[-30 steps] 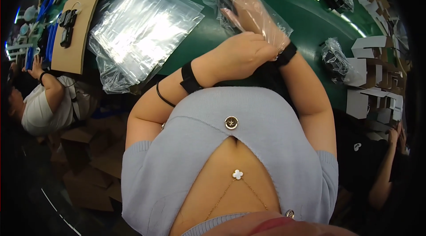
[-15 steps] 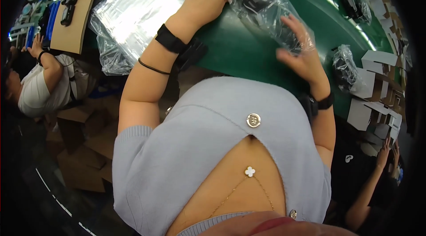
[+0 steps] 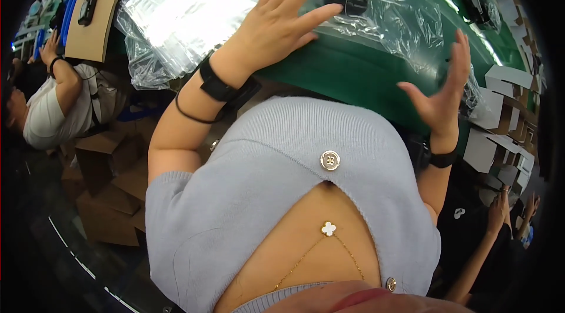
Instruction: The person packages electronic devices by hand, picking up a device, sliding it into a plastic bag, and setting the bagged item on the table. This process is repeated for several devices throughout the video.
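Note:
A clear plastic bag (image 3: 412, 27) lies flat on the green table with a black device (image 3: 355, 4) and its white cable inside. My left hand (image 3: 279, 25) is open beside the device, its fingers spread and the fingertips at the bag's left end; whether they touch the film I cannot tell. Off the bag's right end my right hand (image 3: 444, 83) is raised and open, thumb apart from the fingers, holding nothing. Left of my left hand lies a stack of clear plastic bags (image 3: 176, 12).
Another black device (image 3: 475, 10) with a cable sits at the far right. Flattened-open white cartons (image 3: 500, 101) line the right edge. At the left, a cardboard sheet (image 3: 88, 39) carries black devices. Co-workers are at both sides; brown boxes (image 3: 112, 195) stand below left.
Both hands have let go of the bag and opened. My right hand has moved right, out from the bag. The bag now lies flatter and stretches further right.

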Motion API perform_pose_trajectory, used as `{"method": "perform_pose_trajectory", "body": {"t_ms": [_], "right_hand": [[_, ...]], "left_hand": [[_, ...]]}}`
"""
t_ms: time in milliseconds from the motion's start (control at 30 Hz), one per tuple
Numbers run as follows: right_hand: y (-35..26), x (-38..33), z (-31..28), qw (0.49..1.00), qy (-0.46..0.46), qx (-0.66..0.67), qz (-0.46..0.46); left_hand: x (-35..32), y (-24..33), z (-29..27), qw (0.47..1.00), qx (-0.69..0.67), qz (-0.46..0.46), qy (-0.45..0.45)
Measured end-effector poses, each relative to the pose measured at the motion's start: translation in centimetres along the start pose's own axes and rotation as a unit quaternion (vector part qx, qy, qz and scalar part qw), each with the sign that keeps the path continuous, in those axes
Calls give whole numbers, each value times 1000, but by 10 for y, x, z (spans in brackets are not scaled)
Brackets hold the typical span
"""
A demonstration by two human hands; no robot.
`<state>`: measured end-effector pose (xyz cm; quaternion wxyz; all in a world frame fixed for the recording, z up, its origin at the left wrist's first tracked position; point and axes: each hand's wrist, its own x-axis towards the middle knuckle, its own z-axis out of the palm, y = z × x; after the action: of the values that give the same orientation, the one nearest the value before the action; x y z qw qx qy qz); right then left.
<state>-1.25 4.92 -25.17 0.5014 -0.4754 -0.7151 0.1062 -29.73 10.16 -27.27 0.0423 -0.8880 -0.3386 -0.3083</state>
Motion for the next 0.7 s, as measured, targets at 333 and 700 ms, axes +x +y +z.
{"method": "perform_pose_trajectory", "body": {"t_ms": [333,700], "right_hand": [[22,2,-3,941,-253,-151,-168],[77,25,20,962,-127,165,179]], "left_hand": [[8,-2,2,997,-62,21,-50],[40,-9,31,991,-92,-93,15]]}}
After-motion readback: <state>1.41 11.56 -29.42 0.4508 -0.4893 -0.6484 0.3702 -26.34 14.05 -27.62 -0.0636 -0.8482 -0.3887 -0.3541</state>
